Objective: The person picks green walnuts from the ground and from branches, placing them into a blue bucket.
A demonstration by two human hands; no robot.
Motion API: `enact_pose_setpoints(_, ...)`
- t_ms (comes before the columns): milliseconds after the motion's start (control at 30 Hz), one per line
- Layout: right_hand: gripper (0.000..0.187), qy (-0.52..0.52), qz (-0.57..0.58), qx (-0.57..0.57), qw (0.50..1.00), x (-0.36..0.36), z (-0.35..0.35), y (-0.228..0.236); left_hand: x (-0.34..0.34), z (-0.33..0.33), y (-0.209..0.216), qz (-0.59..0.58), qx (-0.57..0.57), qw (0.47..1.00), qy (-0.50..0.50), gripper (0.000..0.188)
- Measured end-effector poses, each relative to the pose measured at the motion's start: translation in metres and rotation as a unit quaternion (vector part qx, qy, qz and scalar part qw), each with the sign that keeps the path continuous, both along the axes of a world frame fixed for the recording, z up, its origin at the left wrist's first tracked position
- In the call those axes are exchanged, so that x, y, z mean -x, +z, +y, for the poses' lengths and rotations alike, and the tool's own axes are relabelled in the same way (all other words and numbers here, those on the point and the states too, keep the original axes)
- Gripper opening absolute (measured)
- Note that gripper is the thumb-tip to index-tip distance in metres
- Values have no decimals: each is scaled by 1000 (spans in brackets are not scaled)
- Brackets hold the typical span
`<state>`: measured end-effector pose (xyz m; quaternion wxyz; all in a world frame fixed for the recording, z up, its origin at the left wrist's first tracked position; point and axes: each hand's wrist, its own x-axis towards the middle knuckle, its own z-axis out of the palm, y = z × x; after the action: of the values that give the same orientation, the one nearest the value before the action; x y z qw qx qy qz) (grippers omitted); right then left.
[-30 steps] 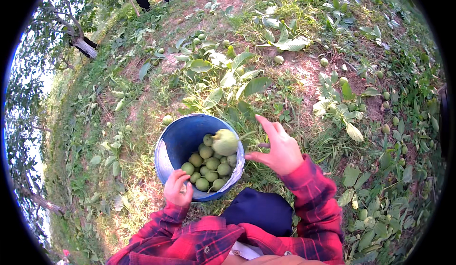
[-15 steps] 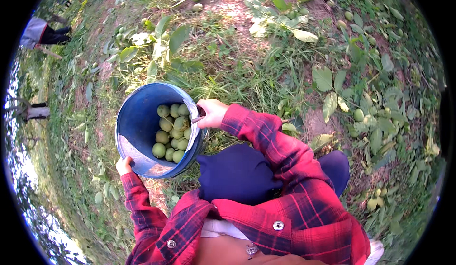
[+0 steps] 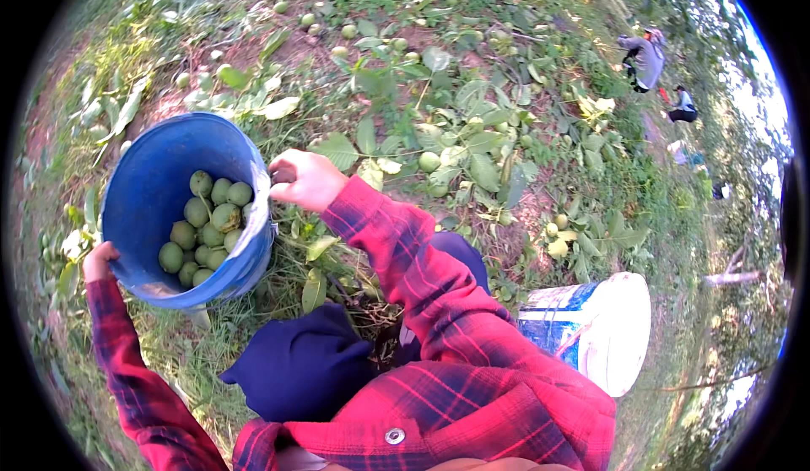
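A blue bucket (image 3: 135, 175) is tilted in front of me, its mouth facing up toward me. Several round green fruits (image 3: 202, 235), like walnuts in their husks, lie inside it. My left hand (image 3: 101, 262) is closed on the near left rim, its thumb over the edge. On the opposite side, my right hand (image 3: 310, 180) has its fingers curled at the bucket's right rim; a small dark part shows between them, too unclear to name. The bucket's underside is hidden.
More green fruits (image 3: 429, 162) are scattered among fallen leaves (image 3: 485, 171) and grass ahead. A white and blue bucket (image 3: 620, 336) lies to my right. Two people, one in a grey top (image 3: 648, 62), the other in dark trousers (image 3: 683, 115), are at the far right.
The view has swung to the right, so the blue bucket sits farther left in it. The white and blue bucket and the two people at right came into sight. Both hands stay on the bucket.
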<state>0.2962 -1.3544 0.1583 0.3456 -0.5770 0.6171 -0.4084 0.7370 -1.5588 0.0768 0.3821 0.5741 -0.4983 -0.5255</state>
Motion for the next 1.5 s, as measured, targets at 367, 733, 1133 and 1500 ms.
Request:
enact_pose_setpoints(367,11,-193,-20,-61,979,54,91,-180,67,12,-58,-422,170,888,-71,34)
enact_pose_setpoints(733,33,-413,291,-265,821,243,108,-4,70,48,-28,-441,40,896,19,34)
enact_pose_setpoints(1133,25,-167,461,-274,827,315,-38,18,75,39,-22,-440,27,897,30,35)
enact_pose_setpoints(1500,26,-424,375,-442,696,457,90,-86,38,22,-28,-499,-275,822,-2,39)
